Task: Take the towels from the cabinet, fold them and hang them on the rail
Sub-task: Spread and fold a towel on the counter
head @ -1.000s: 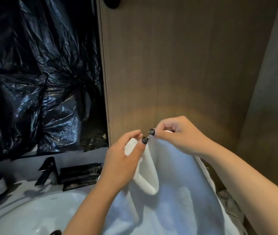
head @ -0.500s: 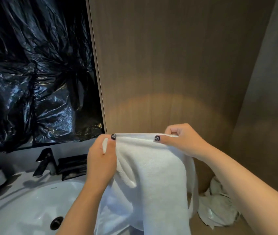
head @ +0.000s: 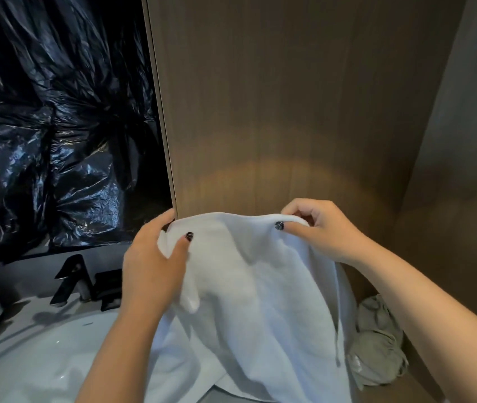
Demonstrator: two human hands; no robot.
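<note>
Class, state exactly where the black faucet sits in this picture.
In the head view the black faucet stands at lower left, behind the white sink, below the black plastic sheeting and left of the left hand.

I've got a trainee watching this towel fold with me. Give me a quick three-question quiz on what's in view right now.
1. True or false: both hands grip the top edge of the white towel.
2. Multiple choice: what lies at the lower right, beside the hanging towel? A) a crumpled grey cloth B) a stack of plates C) a bucket
3. Fill in: below the left hand, at the lower left, is a white ____.

Key:
1. True. The left hand and the right hand each pinch the top edge, hands apart, and the towel hangs between them.
2. A, the crumpled grey cloth.
3. Sink, with a black tap behind it.
</note>
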